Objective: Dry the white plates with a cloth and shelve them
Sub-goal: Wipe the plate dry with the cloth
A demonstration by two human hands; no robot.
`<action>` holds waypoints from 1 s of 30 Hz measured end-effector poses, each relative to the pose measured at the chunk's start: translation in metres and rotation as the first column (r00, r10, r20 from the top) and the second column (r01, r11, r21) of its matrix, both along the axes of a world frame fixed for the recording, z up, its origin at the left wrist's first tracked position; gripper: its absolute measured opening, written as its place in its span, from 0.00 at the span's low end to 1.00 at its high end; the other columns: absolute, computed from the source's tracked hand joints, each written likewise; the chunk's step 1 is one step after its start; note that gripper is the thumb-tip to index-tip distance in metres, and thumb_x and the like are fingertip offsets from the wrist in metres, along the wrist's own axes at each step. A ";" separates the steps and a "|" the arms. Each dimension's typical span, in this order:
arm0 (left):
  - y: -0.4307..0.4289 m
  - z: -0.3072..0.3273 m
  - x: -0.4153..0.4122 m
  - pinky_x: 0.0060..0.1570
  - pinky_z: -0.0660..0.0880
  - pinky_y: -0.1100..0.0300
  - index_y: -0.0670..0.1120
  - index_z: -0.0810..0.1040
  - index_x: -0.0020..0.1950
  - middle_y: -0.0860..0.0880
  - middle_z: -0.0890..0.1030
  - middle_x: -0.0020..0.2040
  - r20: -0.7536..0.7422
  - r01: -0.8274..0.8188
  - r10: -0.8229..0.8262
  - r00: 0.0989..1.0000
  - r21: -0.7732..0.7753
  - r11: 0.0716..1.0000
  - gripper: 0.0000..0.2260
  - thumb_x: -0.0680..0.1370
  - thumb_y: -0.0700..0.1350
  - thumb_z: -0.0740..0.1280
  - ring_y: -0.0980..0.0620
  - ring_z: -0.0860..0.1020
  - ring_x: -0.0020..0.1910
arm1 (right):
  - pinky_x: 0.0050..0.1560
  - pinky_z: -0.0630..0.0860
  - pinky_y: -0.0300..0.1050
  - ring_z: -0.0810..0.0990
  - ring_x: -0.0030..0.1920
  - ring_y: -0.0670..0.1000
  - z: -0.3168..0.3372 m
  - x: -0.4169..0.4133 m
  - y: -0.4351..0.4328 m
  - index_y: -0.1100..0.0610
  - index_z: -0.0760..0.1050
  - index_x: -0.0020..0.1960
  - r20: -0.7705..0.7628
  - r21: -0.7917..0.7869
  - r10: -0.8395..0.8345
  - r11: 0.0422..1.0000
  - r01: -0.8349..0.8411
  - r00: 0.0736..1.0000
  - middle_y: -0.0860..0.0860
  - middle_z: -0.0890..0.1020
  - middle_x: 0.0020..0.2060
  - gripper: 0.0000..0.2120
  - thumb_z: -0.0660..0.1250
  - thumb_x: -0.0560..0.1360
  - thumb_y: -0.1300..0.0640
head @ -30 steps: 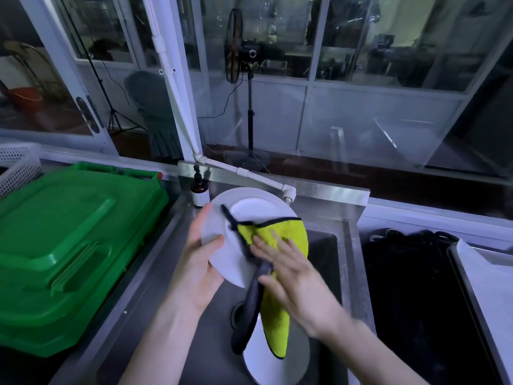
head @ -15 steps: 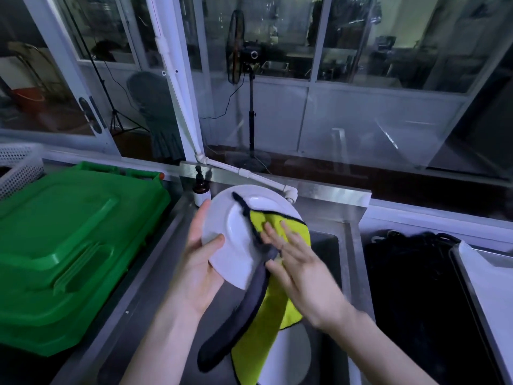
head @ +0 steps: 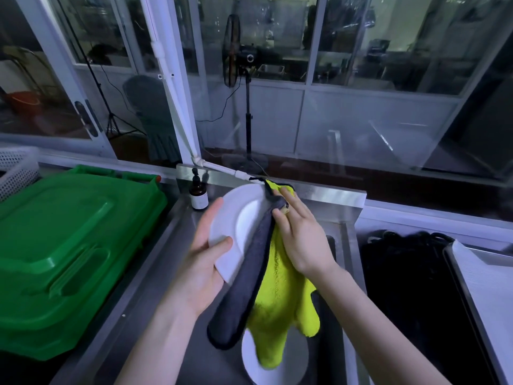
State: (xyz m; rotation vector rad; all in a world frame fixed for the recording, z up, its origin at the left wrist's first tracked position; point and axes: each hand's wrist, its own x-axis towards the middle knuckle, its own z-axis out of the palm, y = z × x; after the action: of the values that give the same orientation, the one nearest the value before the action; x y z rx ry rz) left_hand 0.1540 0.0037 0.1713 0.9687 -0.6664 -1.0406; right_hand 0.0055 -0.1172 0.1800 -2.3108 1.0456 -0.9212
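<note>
A white plate [head: 238, 218] is held tilted over the steel sink, gripped at its lower left rim by my left hand [head: 204, 262]. My right hand [head: 299, 237] presses a yellow and grey cloth [head: 277, 287] flat against the right side of the plate, fingers reaching to its top rim. The cloth hangs down long below the plate. Another white plate [head: 277, 365] lies in the sink bottom, partly hidden by the hanging cloth.
A green plastic crate lid [head: 63, 245] fills the counter on the left. A small brown pump bottle [head: 198, 194] stands at the sink's back edge. A black basin [head: 410, 287] and a steel tray [head: 488, 287] lie to the right. A white basket [head: 16, 168] sits far left.
My right hand has slid the cloth up and across the plate toward its top right rim. The cloth has unfolded and hangs lower. My left hand keeps its hold on the plate.
</note>
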 end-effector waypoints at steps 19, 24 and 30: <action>-0.001 0.001 -0.002 0.66 0.75 0.58 0.55 0.75 0.71 0.50 0.78 0.71 0.034 0.119 -0.119 0.992 0.003 0.993 0.28 0.77 0.29 0.63 0.52 0.76 0.69 | 0.78 0.52 0.51 0.52 0.79 0.51 0.000 0.011 0.014 0.55 0.72 0.70 -0.180 -0.275 0.318 0.892 -0.358 0.931 0.46 0.63 0.76 0.21 0.54 0.83 0.48; -0.002 0.000 0.002 0.61 0.78 0.55 0.57 0.80 0.66 0.48 0.83 0.62 -0.017 0.084 -0.084 0.996 0.005 0.996 0.28 0.72 0.32 0.68 0.50 0.81 0.61 | 0.76 0.56 0.52 0.59 0.77 0.51 0.007 0.013 -0.001 0.59 0.76 0.65 -0.145 -0.173 0.244 0.948 -0.267 0.959 0.49 0.66 0.75 0.17 0.58 0.83 0.52; 0.000 -0.003 0.018 0.47 0.82 0.59 0.63 0.81 0.62 0.55 0.83 0.62 -0.074 -0.005 0.003 0.997 -0.033 0.999 0.25 0.74 0.36 0.66 0.54 0.83 0.58 | 0.72 0.60 0.39 0.59 0.76 0.43 -0.011 -0.019 0.005 0.49 0.67 0.36 0.149 0.180 0.065 0.979 -0.092 0.987 0.41 0.63 0.75 0.16 0.55 0.82 0.49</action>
State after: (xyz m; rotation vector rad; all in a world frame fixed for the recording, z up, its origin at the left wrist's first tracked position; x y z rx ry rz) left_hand 0.1724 0.0042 0.1688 0.8984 -0.6186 -1.0537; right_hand -0.0135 -0.1120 0.1685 -2.0847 0.9320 -0.9018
